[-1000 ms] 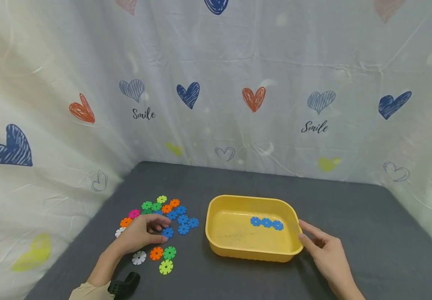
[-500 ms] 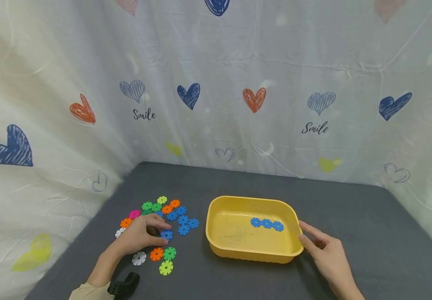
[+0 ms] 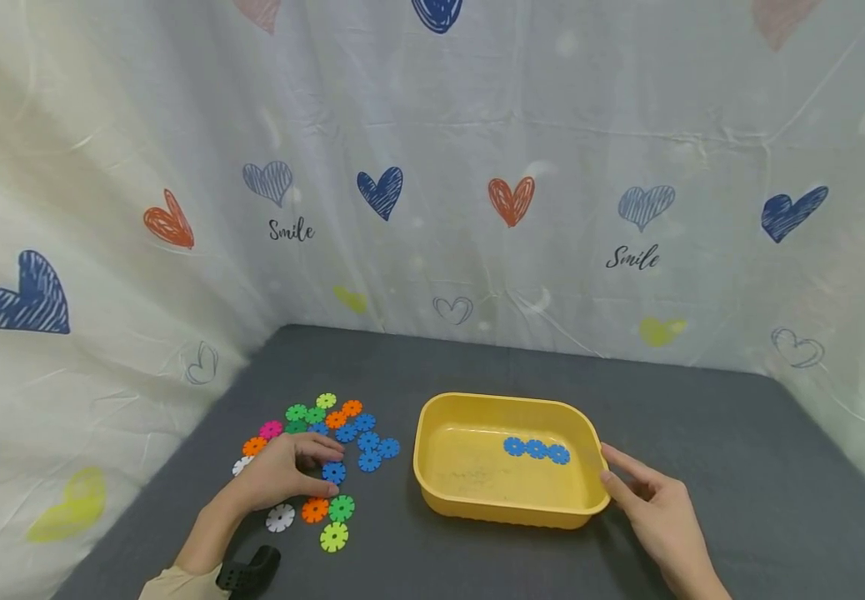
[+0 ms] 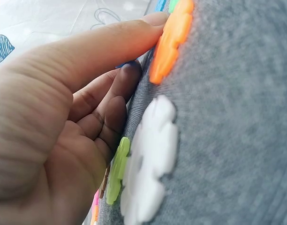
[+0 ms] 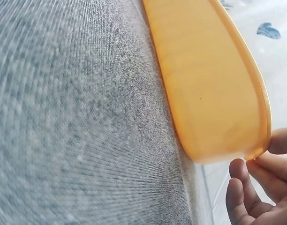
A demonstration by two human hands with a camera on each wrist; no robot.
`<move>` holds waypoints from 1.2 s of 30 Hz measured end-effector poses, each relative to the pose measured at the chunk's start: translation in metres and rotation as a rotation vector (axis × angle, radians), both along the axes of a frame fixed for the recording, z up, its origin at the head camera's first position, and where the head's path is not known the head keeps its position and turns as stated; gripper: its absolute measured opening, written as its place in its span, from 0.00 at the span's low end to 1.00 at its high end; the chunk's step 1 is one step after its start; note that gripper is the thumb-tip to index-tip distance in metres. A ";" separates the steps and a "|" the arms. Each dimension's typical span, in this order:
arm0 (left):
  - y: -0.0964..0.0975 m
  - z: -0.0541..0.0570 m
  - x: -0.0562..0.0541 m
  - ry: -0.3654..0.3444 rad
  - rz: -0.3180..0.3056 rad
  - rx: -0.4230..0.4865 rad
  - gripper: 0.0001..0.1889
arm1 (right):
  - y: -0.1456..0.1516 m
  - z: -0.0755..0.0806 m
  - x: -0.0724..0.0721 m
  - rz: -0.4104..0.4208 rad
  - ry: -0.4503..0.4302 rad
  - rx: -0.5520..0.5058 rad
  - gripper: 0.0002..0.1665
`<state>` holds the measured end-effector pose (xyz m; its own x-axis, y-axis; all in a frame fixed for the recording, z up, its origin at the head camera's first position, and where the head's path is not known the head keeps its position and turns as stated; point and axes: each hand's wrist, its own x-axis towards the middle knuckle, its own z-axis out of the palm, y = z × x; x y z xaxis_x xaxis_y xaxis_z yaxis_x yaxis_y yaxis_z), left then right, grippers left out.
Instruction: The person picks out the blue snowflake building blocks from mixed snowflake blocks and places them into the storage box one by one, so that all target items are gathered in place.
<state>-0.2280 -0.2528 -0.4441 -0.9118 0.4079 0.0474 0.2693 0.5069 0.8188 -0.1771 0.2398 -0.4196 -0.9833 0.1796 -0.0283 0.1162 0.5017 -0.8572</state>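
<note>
My left hand (image 3: 278,475) is over the left part of the table, its thumb and fingers spread around a blue notched interlocking disc (image 3: 333,472) that lies flat. In the left wrist view, the thumb reaches beside an orange disc (image 4: 174,42), with a white disc (image 4: 150,161) nearer the wrist. My right hand (image 3: 657,508) pinches the right rim of a yellow plastic tub (image 3: 507,512) between thumb and fingers. Inside the tub, three blue discs (image 3: 536,449) lie in a row, edges touching or nearly so. From the right wrist, the tub's outer wall (image 5: 209,93) shows.
Several blue discs (image 3: 368,440) lie between the left hand and the tub. Green (image 3: 297,412), orange and pink discs (image 3: 271,429) spread behind the hand; a lime disc (image 3: 334,537) lies in front. A dark cloth (image 3: 702,433) covers the table, and a heart-printed curtain (image 3: 447,250) encloses it.
My left thumb and fingers have spread wider around the blue disc, which has shifted slightly toward the near side. The right hand and tub have stayed put.
</note>
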 end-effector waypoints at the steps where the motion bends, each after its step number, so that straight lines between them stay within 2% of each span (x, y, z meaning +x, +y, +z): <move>1: 0.000 0.000 0.000 0.000 -0.003 0.007 0.23 | 0.000 0.000 0.000 0.001 0.002 0.001 0.31; 6: 0.000 -0.001 0.000 -0.009 -0.003 0.033 0.24 | 0.000 0.000 0.000 -0.002 0.008 0.005 0.31; 14: -0.001 -0.002 0.002 0.003 0.021 -0.006 0.23 | -0.001 -0.001 0.000 0.000 0.014 0.009 0.31; 29: 0.004 0.000 0.002 0.047 0.027 -0.035 0.22 | -0.001 0.000 0.001 -0.007 0.007 0.015 0.30; 36: 0.004 0.001 0.003 0.021 0.029 0.004 0.21 | -0.001 -0.001 0.001 -0.002 0.016 0.003 0.30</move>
<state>-0.2251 -0.2485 -0.4435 -0.9221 0.3810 0.0681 0.2715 0.5113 0.8154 -0.1765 0.2387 -0.4203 -0.9833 0.1816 -0.0117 0.1033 0.5044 -0.8573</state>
